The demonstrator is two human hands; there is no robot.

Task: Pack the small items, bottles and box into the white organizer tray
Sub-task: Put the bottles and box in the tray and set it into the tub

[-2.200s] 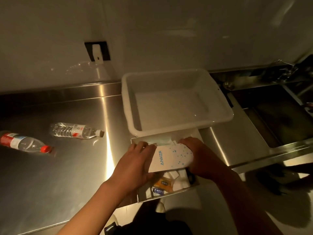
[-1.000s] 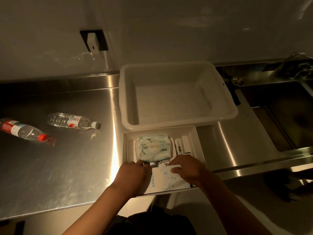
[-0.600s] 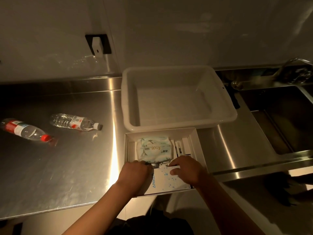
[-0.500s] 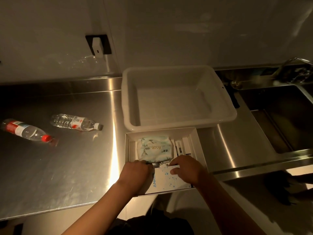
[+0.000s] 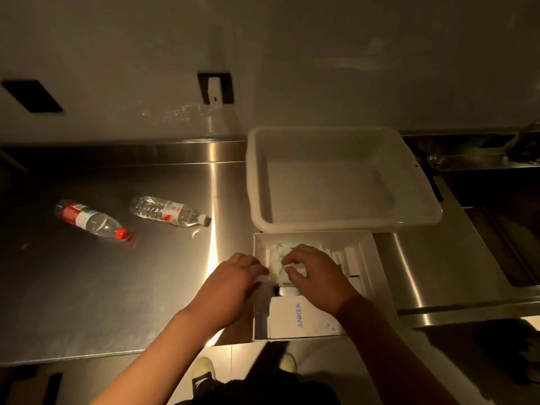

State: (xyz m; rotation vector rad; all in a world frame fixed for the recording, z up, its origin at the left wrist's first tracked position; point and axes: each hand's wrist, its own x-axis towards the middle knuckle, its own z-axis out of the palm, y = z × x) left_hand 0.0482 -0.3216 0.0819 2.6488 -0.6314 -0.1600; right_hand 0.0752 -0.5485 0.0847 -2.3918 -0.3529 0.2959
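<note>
A white organizer tray sits at the steel counter's front edge. A white Anker box lies flat in its near part. Behind it lies a pale green tissue pack, with white items to its right. My left hand pinches the pack's near left corner at the tray's left wall. My right hand rests on the pack with curled fingers gripping it. Two clear plastic bottles lie on the counter to the left, one with a red cap and one with a white cap.
A large white plastic tub stands just behind the tray. A sink basin opens at the right, with a faucet behind it. The wall carries a black socket plate. My shoes show below the counter edge.
Both hands have moved forward off the Anker box, which now lies flat in the tray's near part, and onto the tissue pack. The view has shifted left.
</note>
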